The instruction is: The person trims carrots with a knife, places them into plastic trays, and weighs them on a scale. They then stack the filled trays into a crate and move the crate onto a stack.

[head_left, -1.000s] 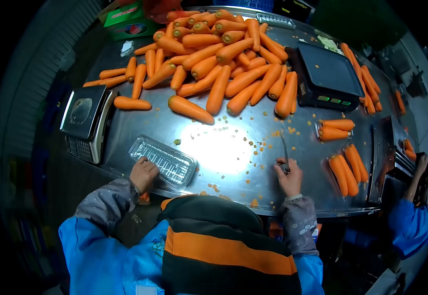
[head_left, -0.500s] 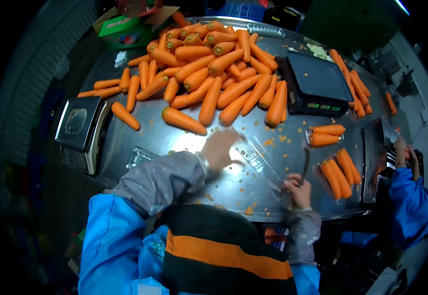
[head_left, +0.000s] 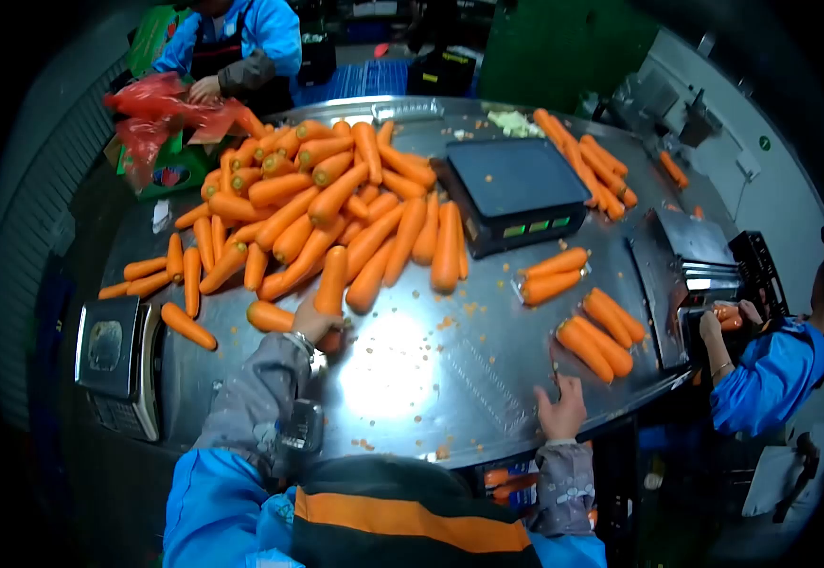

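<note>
My left hand (head_left: 313, 325) is at the front edge of the carrot pile, fingers closed round the lower part of a carrot (head_left: 333, 276). Another carrot (head_left: 271, 316) lies just left of that hand. My right hand (head_left: 561, 409) hovers over the table's near right edge, its fingers bent round a thin dark tool (head_left: 555, 367), seen nearly edge-on and hard to make out. Between my hands a clear plastic tray (head_left: 487, 383) lies on the metal table. A second clear tray (head_left: 300, 428) sits beside my left forearm.
A dark scale (head_left: 516, 180) stands behind the table's middle, and a smaller scale (head_left: 114, 355) at the left. Packed carrots (head_left: 593, 348) lie near my right hand. One person (head_left: 265, 43) handles a red bag (head_left: 151, 109) at the back left; another person (head_left: 776, 369) works at the right.
My left hand has moved left from the clear tray to the pile and taken hold of a carrot. The tray now lies flat. The view has tilted up and shifted right.
</note>
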A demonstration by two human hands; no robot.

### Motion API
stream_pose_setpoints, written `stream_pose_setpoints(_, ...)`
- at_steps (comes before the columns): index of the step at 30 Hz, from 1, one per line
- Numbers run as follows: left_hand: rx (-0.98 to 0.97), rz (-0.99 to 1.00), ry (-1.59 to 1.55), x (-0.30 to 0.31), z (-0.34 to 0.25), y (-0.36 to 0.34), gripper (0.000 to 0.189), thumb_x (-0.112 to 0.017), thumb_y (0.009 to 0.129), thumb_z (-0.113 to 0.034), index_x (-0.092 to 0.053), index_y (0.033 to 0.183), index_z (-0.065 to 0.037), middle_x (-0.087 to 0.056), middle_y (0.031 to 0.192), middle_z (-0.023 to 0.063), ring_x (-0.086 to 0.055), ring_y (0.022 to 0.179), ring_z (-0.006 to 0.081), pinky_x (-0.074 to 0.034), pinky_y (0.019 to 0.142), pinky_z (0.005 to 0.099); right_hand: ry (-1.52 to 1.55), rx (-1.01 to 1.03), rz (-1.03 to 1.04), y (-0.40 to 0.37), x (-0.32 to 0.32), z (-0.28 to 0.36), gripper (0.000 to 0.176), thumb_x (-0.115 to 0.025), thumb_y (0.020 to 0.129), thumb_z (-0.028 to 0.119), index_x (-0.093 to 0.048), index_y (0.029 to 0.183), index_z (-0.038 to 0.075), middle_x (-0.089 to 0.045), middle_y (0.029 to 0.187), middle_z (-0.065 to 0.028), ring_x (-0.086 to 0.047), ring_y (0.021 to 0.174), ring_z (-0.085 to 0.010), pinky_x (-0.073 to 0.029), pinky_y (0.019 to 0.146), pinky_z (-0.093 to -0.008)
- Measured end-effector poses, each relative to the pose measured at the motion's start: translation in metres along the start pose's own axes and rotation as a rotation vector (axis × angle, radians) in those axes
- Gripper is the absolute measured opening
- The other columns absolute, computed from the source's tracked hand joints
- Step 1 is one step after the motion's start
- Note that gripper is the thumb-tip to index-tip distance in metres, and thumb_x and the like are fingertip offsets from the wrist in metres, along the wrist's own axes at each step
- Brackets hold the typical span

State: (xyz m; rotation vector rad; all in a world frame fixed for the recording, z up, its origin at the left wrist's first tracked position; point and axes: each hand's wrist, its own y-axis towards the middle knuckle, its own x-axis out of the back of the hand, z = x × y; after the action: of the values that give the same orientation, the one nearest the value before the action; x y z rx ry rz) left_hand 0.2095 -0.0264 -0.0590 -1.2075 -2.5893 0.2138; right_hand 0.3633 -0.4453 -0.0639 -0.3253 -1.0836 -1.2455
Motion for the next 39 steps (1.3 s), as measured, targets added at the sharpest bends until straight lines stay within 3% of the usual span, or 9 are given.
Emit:
stream_pose_setpoints(4,-0.251,-0.037,0.279,-0.033,0.002,-0.092,0.043,-0.076,0.058,-0.01,-0.063,0.099,-0.005,-0.065,0.082,0.0064,-0.064,0.077,0.0207,-0.051,0.074,0.032,0.334,0.219,0.063,0.001,-0.014,0.055,0.027,-0.053,0.068,-0.006,-0.065,0.09,0.004,-0.059,0.083,-0.0126,-0.061,0.076,-0.0324,-0.049,0.064,-0.0351)
stream_pose_setpoints(9,-0.424,-0.072,0.447,-0.051,-0.005,-0.145,0.031,-0.069,0.061,-0.004,-0.064,0.091,-0.007,-0.064,0.083,0.0107,-0.062,0.077,0.0296,-0.049,0.069,0.0354,0.521,0.55,0.197,-0.006,-0.021,0.149,0.026,-0.05,0.062,-0.012,-0.063,0.08,0.002,-0.058,0.069,-0.0122,-0.059,0.061,-0.0315,-0.046,0.053,-0.0353)
stream_pose_setpoints(15,-0.496,-0.089,0.494,-0.052,-0.01,-0.156,0.026,-0.067,0.063,-0.003,-0.063,0.088,-0.008,-0.063,0.081,0.0101,-0.06,0.075,0.0307,-0.048,0.066,0.0368,0.448,0.595,0.224,-0.013,-0.029,0.163,0.021,-0.053,0.063,-0.007,-0.061,0.079,0.005,-0.053,0.067,-0.0083,-0.056,0.059,-0.0272,-0.044,0.051,-0.0374)
stream_pose_setpoints(26,-0.246,-0.047,0.374,-0.055,0.012,-0.159,0.031,-0.066,0.062,-0.003,-0.064,0.093,-0.01,-0.065,0.084,0.0106,-0.064,0.079,0.031,-0.051,0.07,0.0353,0.346,0.477,0.121,-0.02,-0.054,0.152,0.023,-0.056,0.062,-0.006,-0.062,0.075,0.012,-0.052,0.065,-0.0048,-0.057,0.059,-0.0249,-0.044,0.051,-0.0365)
stream_pose_setpoints(29,-0.23,-0.041,0.328,-0.054,0.017,-0.158,0.033,-0.065,0.061,-0.002,-0.064,0.094,-0.009,-0.066,0.084,0.0114,-0.065,0.078,0.0289,-0.051,0.07,0.0338,0.279,0.487,0.172,-0.018,-0.046,0.153,0.023,-0.056,0.065,-0.004,-0.065,0.079,0.012,-0.059,0.072,-0.0074,-0.06,0.065,-0.0266,-0.047,0.056,-0.0383)
stream_pose_setpoints(33,-0.269,-0.056,0.276,-0.047,0.012,-0.161,0.034,-0.065,0.061,0.0,-0.063,0.094,-0.006,-0.065,0.084,0.012,-0.065,0.076,0.0266,-0.051,0.069,0.0316,0.166,0.162,0.322,-0.001,-0.079,0.089,0.025,-0.054,0.072,-0.002,-0.069,0.089,0.009,-0.065,0.077,-0.0118,-0.063,0.069,-0.029,-0.049,0.061,-0.0376)
stream_pose_setpoints(35,-0.304,-0.069,0.234,-0.043,0.007,-0.158,0.035,-0.065,0.059,0.002,-0.062,0.094,-0.003,-0.064,0.08,0.0093,-0.064,0.074,0.022,-0.051,0.067,0.0302,0.192,0.106,0.504,0.01,-0.071,0.084,0.025,-0.05,0.074,-0.002,-0.07,0.087,0.006,-0.066,0.07,-0.0103,-0.064,0.066,-0.0263,-0.049,0.061,-0.0333)
stream_pose_setpoints(37,-0.227,-0.037,0.161,-0.044,-0.001,-0.157,0.036,-0.064,0.058,0.004,-0.062,0.093,-0.002,-0.063,0.078,0.007,-0.063,0.071,0.0202,-0.05,0.065,0.0301,0.408,0.095,0.555,0.003,-0.065,0.1,0.024,-0.052,0.078,0.0,-0.068,0.097,0.003,-0.068,0.078,-0.0086,-0.064,0.068,-0.0181,-0.049,0.064,-0.0294)
stream_pose_setpoints(39,0.064,0.128,-0.182,-0.043,0.004,-0.149,0.045,-0.066,0.065,0.002,-0.056,0.108,-0.002,-0.059,0.095,0.0063,-0.059,0.086,0.0191,-0.048,0.076,0.032,0.707,0.033,0.606,0.003,-0.065,0.116,0.025,-0.055,0.081,0.002,-0.064,0.104,0.0,-0.07,0.086,-0.0079,-0.064,0.072,-0.0143,-0.048,0.068,-0.0277)
